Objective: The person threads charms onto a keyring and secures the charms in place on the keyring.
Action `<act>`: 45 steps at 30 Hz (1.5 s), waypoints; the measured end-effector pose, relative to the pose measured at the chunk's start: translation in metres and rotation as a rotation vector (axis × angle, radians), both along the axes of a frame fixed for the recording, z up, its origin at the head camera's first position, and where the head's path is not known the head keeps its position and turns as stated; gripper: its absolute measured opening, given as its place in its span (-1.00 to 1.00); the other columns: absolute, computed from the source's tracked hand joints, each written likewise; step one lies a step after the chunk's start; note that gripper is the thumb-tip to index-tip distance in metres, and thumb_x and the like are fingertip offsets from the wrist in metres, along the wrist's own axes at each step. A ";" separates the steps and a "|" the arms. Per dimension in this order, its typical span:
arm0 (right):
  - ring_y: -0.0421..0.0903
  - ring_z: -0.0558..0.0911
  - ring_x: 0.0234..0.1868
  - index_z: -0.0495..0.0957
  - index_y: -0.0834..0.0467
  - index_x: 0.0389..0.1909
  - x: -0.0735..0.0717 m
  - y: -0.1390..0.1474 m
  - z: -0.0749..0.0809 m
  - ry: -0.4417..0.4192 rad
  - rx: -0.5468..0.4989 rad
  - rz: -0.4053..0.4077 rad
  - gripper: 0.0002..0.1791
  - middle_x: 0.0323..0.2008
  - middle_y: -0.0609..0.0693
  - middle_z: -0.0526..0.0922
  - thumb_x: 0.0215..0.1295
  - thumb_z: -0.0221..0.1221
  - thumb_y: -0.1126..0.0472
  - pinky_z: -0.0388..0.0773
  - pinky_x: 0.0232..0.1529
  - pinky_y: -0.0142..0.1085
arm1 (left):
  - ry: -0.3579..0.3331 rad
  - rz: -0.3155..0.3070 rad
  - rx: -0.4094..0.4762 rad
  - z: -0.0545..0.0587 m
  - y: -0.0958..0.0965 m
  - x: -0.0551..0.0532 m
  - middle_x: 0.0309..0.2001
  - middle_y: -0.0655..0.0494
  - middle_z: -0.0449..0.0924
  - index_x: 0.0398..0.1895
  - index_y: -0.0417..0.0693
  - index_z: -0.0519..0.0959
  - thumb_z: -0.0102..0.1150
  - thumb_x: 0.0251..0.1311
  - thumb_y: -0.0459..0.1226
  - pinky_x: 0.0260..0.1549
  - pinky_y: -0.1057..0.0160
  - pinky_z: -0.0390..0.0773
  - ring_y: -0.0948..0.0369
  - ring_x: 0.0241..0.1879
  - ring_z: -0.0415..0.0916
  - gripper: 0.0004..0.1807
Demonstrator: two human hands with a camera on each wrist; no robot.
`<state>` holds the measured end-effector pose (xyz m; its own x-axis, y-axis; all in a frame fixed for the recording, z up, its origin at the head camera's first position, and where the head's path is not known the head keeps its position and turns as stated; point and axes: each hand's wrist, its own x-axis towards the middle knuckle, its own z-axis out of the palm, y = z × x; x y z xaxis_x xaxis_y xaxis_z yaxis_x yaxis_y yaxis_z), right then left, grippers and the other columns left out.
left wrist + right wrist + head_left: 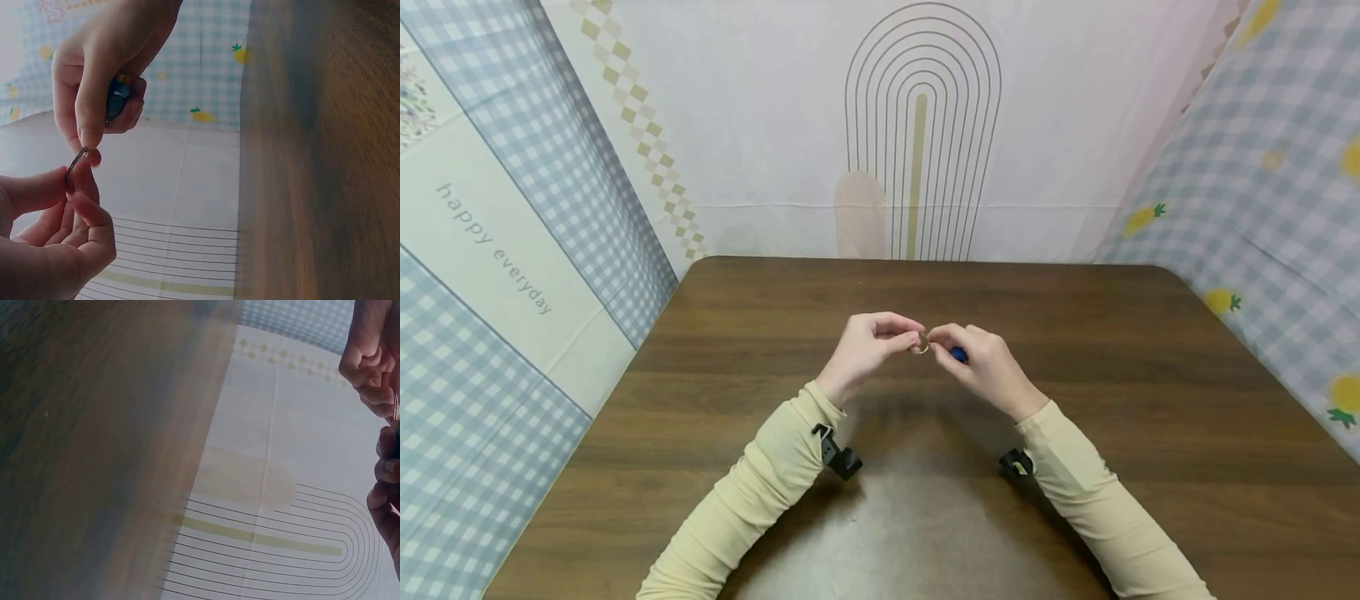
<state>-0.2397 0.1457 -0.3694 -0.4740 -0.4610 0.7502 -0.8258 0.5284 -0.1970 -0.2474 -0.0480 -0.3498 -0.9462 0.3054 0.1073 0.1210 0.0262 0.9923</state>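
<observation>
My left hand [867, 346] pinches a thin metal split ring [74, 165] between thumb and finger above the table. My right hand [992, 368] meets it from the other side, thumb and forefinger tips at the ring's upper end in the left wrist view. Tucked in the curled fingers of that right hand is a small blue trinket [117, 100] with a bit of yellow at its top; the fingers hide part of it. At the right edge of the right wrist view, both hands are partly cut off around the ring.
The brown wooden table [760, 308] lies under both forearms. A white printed cloth [760, 125] hangs behind its far edge, with checked cloths at the left and right sides. A black wrist mount [838, 454] sits on the left sleeve, another [1017, 462] at the right.
</observation>
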 end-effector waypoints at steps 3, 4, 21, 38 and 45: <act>-0.16 0.59 -0.49 0.62 0.25 -0.32 0.000 0.001 0.000 0.004 0.008 0.006 -0.81 -0.48 0.03 0.67 0.02 0.33 0.48 0.56 -0.49 -0.31 | -0.006 -0.033 0.006 0.000 0.000 -0.001 -0.36 -0.03 0.73 -0.12 -0.45 0.62 0.20 0.21 -0.45 -0.17 0.23 0.66 0.36 -0.42 0.63 -0.78; -0.16 0.58 -0.49 0.62 0.25 -0.32 0.000 0.001 0.000 0.006 0.010 0.007 -0.83 -0.48 0.02 0.67 0.04 0.32 0.48 0.55 -0.49 -0.32 | -0.009 -0.042 0.009 -0.001 0.000 -0.001 -0.38 0.01 0.72 -0.12 -0.46 0.61 0.19 0.21 -0.46 -0.17 0.23 0.66 0.36 -0.43 0.63 -0.78; -0.15 0.60 -0.49 0.61 0.27 -0.27 -0.001 0.004 0.005 0.010 -0.006 -0.003 -0.79 -0.46 0.04 0.70 0.03 0.34 0.46 0.59 -0.46 -0.29 | -0.059 0.055 0.086 -0.003 0.007 -0.001 -0.31 0.03 0.72 -0.10 -0.39 0.61 0.23 0.19 -0.45 -0.28 0.34 0.61 0.37 -0.40 0.63 -0.77; -0.13 0.56 -0.51 0.59 0.26 -0.32 0.001 0.008 0.005 0.019 -0.005 -0.015 -0.87 -0.50 0.02 0.68 0.11 0.30 0.44 0.52 -0.49 -0.31 | -0.077 -0.052 0.088 -0.008 0.008 0.005 -0.42 0.18 0.72 -0.07 -0.39 0.58 0.20 0.23 -0.41 -0.26 0.25 0.64 0.28 -0.38 0.68 -0.76; -0.19 0.65 -0.46 0.60 0.23 -0.28 0.002 0.006 0.011 -0.048 0.013 0.034 -0.82 -0.46 0.00 0.70 0.08 0.34 0.41 0.61 -0.42 -0.32 | -0.060 0.012 0.181 -0.004 0.009 0.005 -0.47 0.16 0.72 -0.09 -0.50 0.56 0.15 0.25 -0.46 -0.34 0.20 0.65 0.32 -0.45 0.68 -0.77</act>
<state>-0.2377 0.1518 -0.3580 -0.4934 -0.4871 0.7207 -0.8330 0.5031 -0.2302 -0.2422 -0.0391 -0.3534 -0.9559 0.2751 0.1029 0.0623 -0.1527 0.9863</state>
